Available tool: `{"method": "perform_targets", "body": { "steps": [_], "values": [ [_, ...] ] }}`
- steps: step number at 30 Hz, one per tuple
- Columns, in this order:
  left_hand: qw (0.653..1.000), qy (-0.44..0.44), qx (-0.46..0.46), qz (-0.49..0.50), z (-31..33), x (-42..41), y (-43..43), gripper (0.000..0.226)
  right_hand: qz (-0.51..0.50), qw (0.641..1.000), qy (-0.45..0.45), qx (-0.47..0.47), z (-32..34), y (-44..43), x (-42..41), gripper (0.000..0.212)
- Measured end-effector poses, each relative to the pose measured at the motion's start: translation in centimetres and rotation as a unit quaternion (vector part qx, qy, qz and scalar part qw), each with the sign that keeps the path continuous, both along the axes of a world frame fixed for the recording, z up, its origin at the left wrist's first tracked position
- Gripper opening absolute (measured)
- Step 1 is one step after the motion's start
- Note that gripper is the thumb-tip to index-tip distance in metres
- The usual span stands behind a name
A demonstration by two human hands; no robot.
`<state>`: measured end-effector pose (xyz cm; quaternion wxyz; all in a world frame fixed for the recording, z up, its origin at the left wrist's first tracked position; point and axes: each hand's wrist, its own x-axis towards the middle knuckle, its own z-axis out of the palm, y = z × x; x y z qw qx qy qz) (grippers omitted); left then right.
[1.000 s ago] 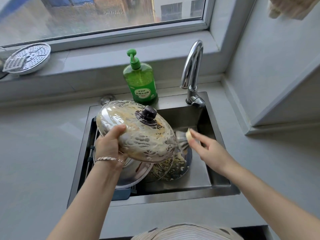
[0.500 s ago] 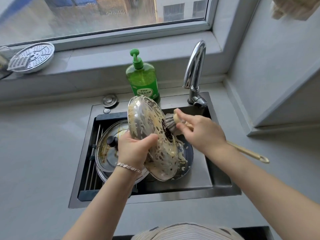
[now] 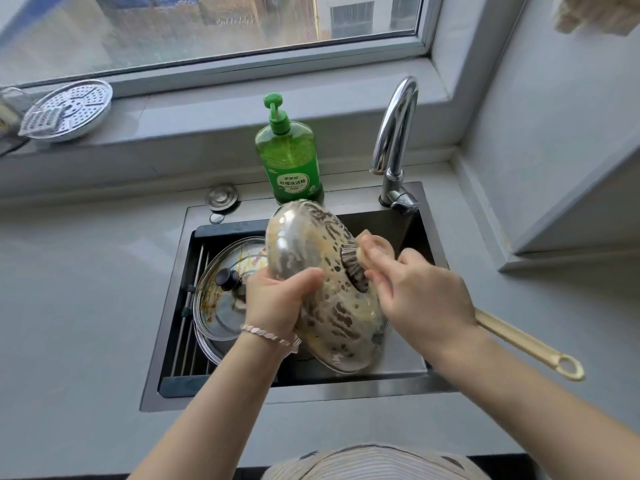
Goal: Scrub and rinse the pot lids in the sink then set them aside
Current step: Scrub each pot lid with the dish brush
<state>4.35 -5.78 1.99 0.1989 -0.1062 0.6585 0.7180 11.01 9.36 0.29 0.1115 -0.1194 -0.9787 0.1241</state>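
The left hand gripped the soapy lid by its rim, holding it tilted on edge above the sink. The right hand, curled round a wooden-handled brush, pressed its bristles to the lid. A second lid lay inside the sink.

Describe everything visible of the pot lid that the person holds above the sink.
The pot lid is round and domed, seemingly clear glass with a metal rim, streaked all over with yellowish soap foam. It stands tilted on edge above the sink. The left hand grips its left edge; the brush, held by the right hand, presses against its face. Its knob is not visible.
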Motion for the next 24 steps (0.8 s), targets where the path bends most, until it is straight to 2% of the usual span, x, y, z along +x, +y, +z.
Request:
{"method": "perform_targets", "body": {
  "steps": [2,5,7,9,11,12,15,17,22,24],
  "values": [
    [0.998,0.046,-0.032,-0.036,0.3,0.2,0.5,0.020,-0.017,0.999,-0.037,0.010,0.7,0.5,-1.4,0.044],
    [0.995,0.073,-0.046,-0.049,0.8,0.0,0.2,0.028,-0.055,0.976,-0.114,-0.175,0.3,2.8,-3.0,0.041],
    [0.996,0.067,-0.037,-0.034,0.8,-0.1,-0.3,0.028,-0.072,0.935,-0.110,-0.328,-0.3,3.8,-2.9,0.039],
    [1.000,0.030,-0.001,0.005,0.7,-0.2,-0.6,0.018,-0.092,0.877,-0.099,-0.461,-1.3,3.7,-1.8,0.037],
    [0.998,-0.015,0.029,0.048,0.4,-0.3,-0.5,0.016,-0.120,0.832,-0.090,-0.534,-2.1,2.8,-0.5,0.037],
    [0.997,-0.030,0.030,0.060,0.2,-0.3,-0.3,0.016,-0.124,0.830,-0.076,-0.539,-2.4,2.4,0.2,0.037],
    [0.996,-0.055,0.026,0.066,-0.2,0.0,0.5,0.015,-0.113,0.895,-0.035,-0.429,-3.5,1.4,1.2,0.041],
    [0.996,-0.064,0.032,0.057,-0.4,0.1,0.9,0.014,-0.137,0.923,-0.040,-0.357,-3.1,1.8,0.9,0.042],
    [0.997,-0.055,0.038,0.029,-0.1,-0.2,1.1,0.015,-0.140,0.935,-0.130,-0.298,-3.1,4.1,-0.1,0.044],
    [0.998,-0.046,0.031,0.011,0.4,-0.3,1.0,0.016,-0.157,0.931,-0.129,-0.304,-3.1,4.9,0.3,0.046]
  ]
}}
